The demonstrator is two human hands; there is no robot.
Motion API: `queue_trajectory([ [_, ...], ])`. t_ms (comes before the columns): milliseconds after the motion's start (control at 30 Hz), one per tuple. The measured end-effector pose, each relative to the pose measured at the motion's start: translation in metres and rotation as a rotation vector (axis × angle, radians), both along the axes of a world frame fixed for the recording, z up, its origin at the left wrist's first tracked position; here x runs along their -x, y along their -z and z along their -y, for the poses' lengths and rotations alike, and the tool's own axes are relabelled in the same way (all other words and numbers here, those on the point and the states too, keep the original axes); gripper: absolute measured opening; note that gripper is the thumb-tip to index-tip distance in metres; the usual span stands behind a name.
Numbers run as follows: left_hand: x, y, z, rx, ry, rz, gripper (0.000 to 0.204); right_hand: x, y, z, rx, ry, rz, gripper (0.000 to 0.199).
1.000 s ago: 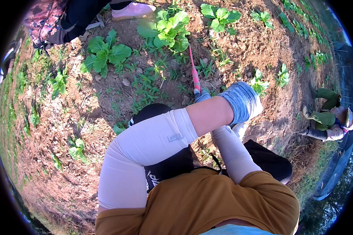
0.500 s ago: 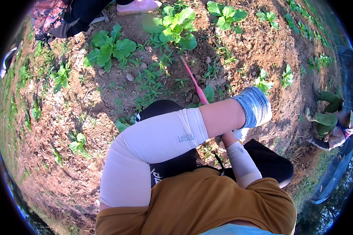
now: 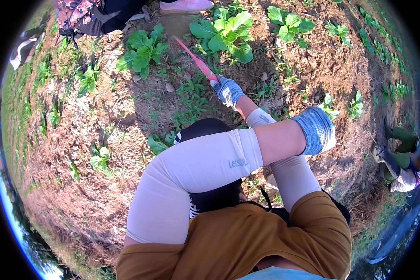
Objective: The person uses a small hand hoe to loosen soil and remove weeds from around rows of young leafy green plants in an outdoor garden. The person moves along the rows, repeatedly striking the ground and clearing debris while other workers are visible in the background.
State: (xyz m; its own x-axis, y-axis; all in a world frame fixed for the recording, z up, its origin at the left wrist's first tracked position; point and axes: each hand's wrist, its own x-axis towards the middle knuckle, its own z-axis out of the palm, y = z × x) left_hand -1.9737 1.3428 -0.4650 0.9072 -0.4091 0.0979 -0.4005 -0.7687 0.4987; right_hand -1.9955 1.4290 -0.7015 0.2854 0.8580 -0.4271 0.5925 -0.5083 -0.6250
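We have two gloved hands here, working over soil (image 3: 79, 144). Our right hand (image 3: 230, 92) reaches forward, its grip wrapped around the near end of one pink tool (image 3: 203, 66); the tool slants up and left, its blurred far end low between two big leafy plants, one on the left (image 3: 142, 55) and one in the middle (image 3: 226, 35). A third big plant (image 3: 290, 28) grows to the right of them. Our left hand (image 3: 316, 130) crosses over our right forearm; its fingers are hidden, so we cannot tell its grip. Near it grow two small plants, one closer (image 3: 329, 108) and one farther right (image 3: 356, 105). We count two other people: one with a pink shoe (image 3: 186, 6) at the top, one low at the right edge (image 3: 401, 161).
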Motion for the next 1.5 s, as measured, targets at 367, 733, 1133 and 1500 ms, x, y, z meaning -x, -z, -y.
queue_trajectory([
  [367,-0.006,0.024,0.013,0.122,0.059,0.012,0.005,-0.084,-0.008,0.068,0.209,-0.059,0.153,0.046],
  [733,-0.008,0.005,0.005,0.082,0.176,-0.107,0.012,-0.090,-0.009,0.045,0.177,-0.186,0.221,0.052],
  [1133,-0.011,-0.012,0.044,-0.369,0.129,-0.368,0.016,-0.160,-0.055,0.255,0.223,0.535,-0.256,0.046],
  [1500,0.019,-0.005,0.015,-0.186,-0.015,-0.082,0.016,-0.024,-0.062,0.181,0.196,0.214,0.036,0.045],
])
